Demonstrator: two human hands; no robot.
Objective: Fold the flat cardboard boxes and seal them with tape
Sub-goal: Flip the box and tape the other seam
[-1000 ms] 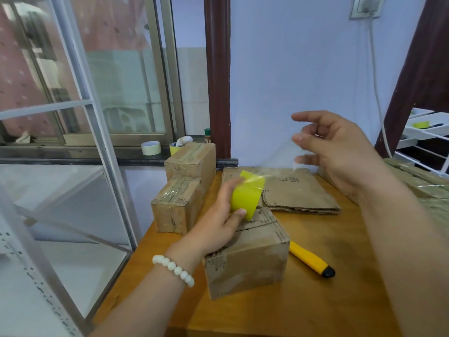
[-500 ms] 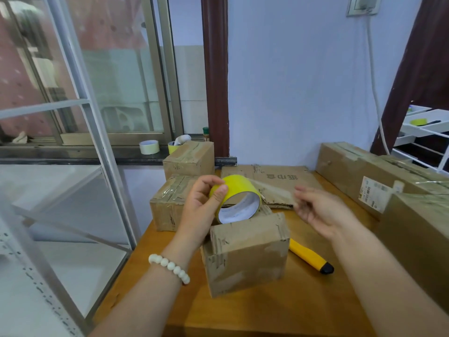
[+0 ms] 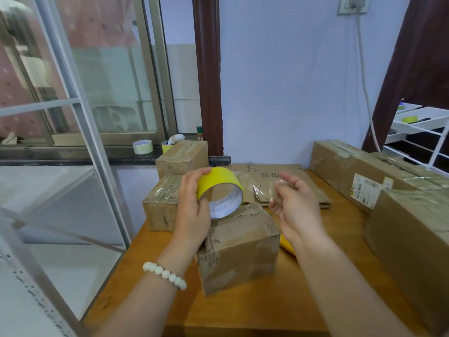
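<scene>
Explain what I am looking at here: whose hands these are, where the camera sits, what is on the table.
There is no machine here. A person works with bare hands, and a wide-angle camera worn on their head looks forward and down. The left hand, with a bead bracelet at the wrist, holds a yellow tape roll. The right hand pinches the clear tape strip running from the roll. Below them, on the wooden table, stands a small cardboard box. Behind it lie flat cardboard sheets; two taped boxes stand together at the left and larger boxes sit at the right. A yellow tool shows partly beside the right wrist.
</scene>
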